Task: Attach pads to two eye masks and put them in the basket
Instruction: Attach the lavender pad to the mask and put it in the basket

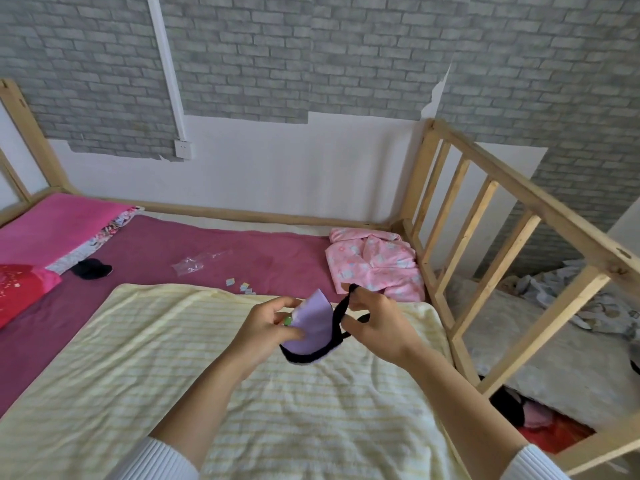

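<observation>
A lilac eye mask (317, 323) with a black edge is held up over the pale yellow striped blanket (242, 393). My left hand (268, 332) pinches its left side, with a small green piece (287, 320) between the fingers. My right hand (375, 322) grips the mask's black strap (343, 306) and pulls it up and to the right. A dark item that may be a second mask (91, 269) lies far left on the maroon sheet. Several small pads or wrappers (242, 285) lie on the sheet beyond the blanket. No basket is in view.
A clear plastic bag (197, 263) lies on the maroon sheet (207, 251). Folded pink pyjamas (374, 265) sit at the bed's far right corner. Pink and red pillows (52, 233) are at left. A wooden bed rail (502, 244) runs along the right side.
</observation>
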`<action>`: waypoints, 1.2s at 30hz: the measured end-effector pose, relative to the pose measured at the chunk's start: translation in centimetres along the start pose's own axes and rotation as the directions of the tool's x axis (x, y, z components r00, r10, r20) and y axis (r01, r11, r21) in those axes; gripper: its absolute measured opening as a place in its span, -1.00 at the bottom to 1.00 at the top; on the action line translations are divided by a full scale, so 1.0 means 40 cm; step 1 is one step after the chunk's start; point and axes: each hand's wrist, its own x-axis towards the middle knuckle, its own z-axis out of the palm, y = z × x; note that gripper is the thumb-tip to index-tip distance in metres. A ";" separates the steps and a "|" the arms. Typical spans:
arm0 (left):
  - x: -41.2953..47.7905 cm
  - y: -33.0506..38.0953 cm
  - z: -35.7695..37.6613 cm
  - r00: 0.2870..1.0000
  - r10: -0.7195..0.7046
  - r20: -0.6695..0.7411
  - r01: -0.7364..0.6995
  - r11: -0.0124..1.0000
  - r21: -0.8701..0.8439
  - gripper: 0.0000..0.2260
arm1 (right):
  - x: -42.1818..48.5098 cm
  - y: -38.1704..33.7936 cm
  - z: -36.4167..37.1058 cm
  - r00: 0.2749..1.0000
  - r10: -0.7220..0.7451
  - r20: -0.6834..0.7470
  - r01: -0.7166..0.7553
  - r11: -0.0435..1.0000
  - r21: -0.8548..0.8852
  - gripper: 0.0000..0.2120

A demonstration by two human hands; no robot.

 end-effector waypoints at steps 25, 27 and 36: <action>-0.011 -0.034 0.065 0.972 -0.225 -0.065 0.180 0.894 -0.410 -0.75 | -0.030 0.048 0.058 0.955 0.292 0.048 -0.264 0.768 0.583 -0.86; 0.000 -0.014 0.026 0.969 -0.240 0.054 0.240 0.873 -0.425 -0.80 | -0.020 0.056 0.036 0.954 0.285 0.088 -0.283 0.772 0.570 -0.90; 0.002 0.007 0.021 0.992 -0.125 -0.031 0.104 0.919 -0.380 -0.85 | -0.006 0.063 0.007 0.914 0.199 0.353 -0.400 0.584 0.706 -0.78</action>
